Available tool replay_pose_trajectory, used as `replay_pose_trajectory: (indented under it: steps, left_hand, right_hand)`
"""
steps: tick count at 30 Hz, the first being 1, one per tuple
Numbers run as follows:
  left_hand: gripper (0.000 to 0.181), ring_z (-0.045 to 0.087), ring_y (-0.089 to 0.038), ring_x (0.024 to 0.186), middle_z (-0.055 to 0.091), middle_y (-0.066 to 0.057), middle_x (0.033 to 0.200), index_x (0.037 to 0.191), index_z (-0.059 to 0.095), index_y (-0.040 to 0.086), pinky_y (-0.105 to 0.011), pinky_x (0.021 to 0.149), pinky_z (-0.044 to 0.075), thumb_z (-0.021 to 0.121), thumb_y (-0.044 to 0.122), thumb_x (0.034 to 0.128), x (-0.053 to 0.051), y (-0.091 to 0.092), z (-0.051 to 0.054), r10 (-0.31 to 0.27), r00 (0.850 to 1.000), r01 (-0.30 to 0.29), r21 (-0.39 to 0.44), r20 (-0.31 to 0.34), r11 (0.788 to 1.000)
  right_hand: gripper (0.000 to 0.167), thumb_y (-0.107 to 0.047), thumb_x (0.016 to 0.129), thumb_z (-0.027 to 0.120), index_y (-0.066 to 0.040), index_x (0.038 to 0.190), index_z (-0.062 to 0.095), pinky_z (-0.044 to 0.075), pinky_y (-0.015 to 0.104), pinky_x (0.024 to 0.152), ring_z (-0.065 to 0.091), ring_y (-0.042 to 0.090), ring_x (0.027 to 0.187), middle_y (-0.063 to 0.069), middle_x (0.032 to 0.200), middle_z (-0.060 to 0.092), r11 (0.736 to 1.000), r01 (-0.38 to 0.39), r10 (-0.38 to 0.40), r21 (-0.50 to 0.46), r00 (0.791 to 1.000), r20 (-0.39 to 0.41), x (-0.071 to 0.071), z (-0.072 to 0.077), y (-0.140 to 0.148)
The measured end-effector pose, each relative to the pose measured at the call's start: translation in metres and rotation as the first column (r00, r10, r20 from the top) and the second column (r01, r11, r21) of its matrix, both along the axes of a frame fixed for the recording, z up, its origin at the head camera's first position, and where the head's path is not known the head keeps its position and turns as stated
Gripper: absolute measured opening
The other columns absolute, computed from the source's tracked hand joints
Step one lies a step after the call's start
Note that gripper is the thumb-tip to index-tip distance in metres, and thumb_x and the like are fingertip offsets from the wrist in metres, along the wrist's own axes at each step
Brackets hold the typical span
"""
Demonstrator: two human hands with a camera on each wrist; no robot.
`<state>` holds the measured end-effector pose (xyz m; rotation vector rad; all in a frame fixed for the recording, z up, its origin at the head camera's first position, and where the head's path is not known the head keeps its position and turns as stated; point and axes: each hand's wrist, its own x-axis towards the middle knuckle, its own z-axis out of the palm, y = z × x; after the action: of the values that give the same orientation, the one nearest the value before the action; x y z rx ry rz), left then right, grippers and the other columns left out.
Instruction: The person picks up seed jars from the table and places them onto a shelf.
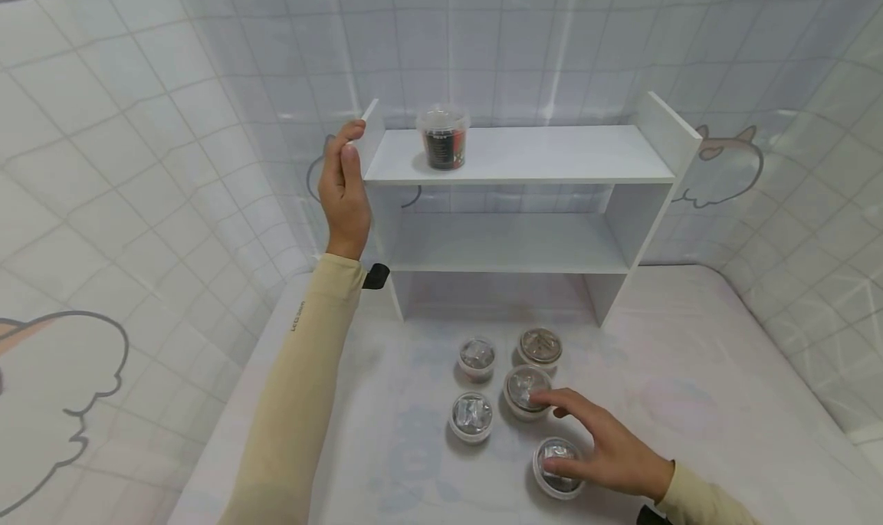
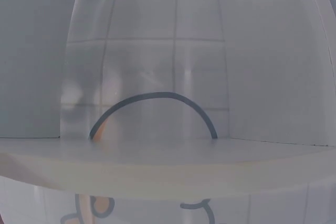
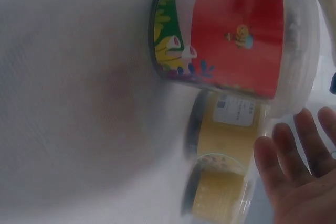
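My left hand (image 1: 347,195) rests against the left side of the white shelf unit (image 1: 510,153), fingers pointing up beside its raised side panel. Over the table, my right hand (image 1: 607,448) spreads its fingers above the nearest tub (image 1: 557,479) and beside a middle tub (image 1: 520,393). In the right wrist view, my right hand (image 3: 304,171) has relaxed fingers near the lids of a red-labelled tub (image 3: 236,38) and a yellow-labelled tub (image 3: 231,129). Whether it touches a lid, I cannot tell. The left wrist view shows a shelf board (image 2: 168,179) but no hand.
One clear cup with a dark label (image 1: 444,146) stands on the top shelf, at its left. Other lidded tubs stand on the white table (image 1: 690,402): two on the left (image 1: 477,356) (image 1: 472,416) and one at the back right (image 1: 540,346). Tile-patterned sheeting (image 1: 497,50) surrounds the table.
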<state>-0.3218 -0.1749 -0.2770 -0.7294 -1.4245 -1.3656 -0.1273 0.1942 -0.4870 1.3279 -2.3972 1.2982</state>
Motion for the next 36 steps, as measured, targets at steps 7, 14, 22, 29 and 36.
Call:
replay_pose_trajectory:
  steps: [7, 14, 22, 29, 36]
  left_hand:
    - [0.028, 0.052, -0.030, 0.132, 0.058, -0.030, 0.130, 0.122, 0.055, -0.019, -0.046, 0.116, 0.036, 0.034, -0.011, 0.1053, 0.000, 0.000, 0.000, -0.001, 1.000, 0.001, -0.008, -0.009, 1.000]
    - [0.029, 0.052, -0.033, 0.132, 0.058, -0.029, 0.130, 0.122, 0.055, -0.018, -0.047, 0.116, 0.036, 0.032, -0.011, 0.1050, -0.004, -0.001, 0.000, -0.019, 1.000, 0.019, -0.008, -0.025, 1.000]
    - [0.029, 0.051, -0.032, 0.132, 0.058, -0.028, 0.131, 0.123, 0.055, -0.018, -0.046, 0.116, 0.036, 0.033, -0.010, 0.1055, -0.005, -0.003, -0.001, -0.028, 0.999, 0.028, -0.002, -0.018, 1.000]
    - [0.029, 0.051, -0.033, 0.132, 0.057, -0.029, 0.131, 0.123, 0.055, -0.019, -0.046, 0.116, 0.035, 0.033, -0.010, 0.1057, -0.004, -0.003, -0.001, -0.034, 0.999, 0.034, -0.002, -0.015, 0.999]
    - [0.028, 0.051, -0.033, 0.132, 0.057, -0.031, 0.130, 0.122, 0.054, -0.020, -0.047, 0.117, 0.035, 0.033, -0.010, 0.1055, -0.004, -0.003, 0.000, -0.040, 0.999, 0.040, 0.002, -0.016, 0.999]
  right_hand:
    - [0.078, -0.025, 0.079, 0.090, -0.008, 0.145, 0.051, 0.053, 0.030, 0.091, 0.057, 0.014, 0.120, 0.005, 0.139, 0.058, 0.999, 0.036, -0.036, 0.024, 0.999, 0.010, 0.007, 0.001, 0.000]
    - [0.079, -0.024, 0.080, 0.090, -0.006, 0.145, 0.050, 0.053, 0.031, 0.089, 0.056, 0.013, 0.120, 0.008, 0.140, 0.057, 1.000, 0.016, -0.017, 0.012, 1.000, 0.013, 0.010, -0.004, 0.000]
    - [0.081, -0.025, 0.082, 0.088, -0.006, 0.148, 0.045, 0.055, 0.032, 0.092, 0.058, 0.020, 0.120, 0.009, 0.141, 0.055, 1.000, -0.027, 0.026, 0.006, 0.995, 0.092, 0.011, -0.012, 0.000]
    - [0.085, -0.026, 0.084, 0.087, -0.008, 0.152, 0.040, 0.050, 0.030, 0.101, 0.059, 0.023, 0.123, 0.011, 0.143, 0.054, 0.998, -0.063, 0.055, 0.031, 0.977, 0.205, 0.012, -0.020, 0.006]
    - [0.077, -0.025, 0.085, 0.086, -0.010, 0.148, 0.044, 0.049, 0.026, 0.102, 0.059, 0.019, 0.124, 0.008, 0.138, 0.059, 0.998, -0.068, 0.063, 0.010, 0.961, 0.269, 0.013, -0.028, 0.010]
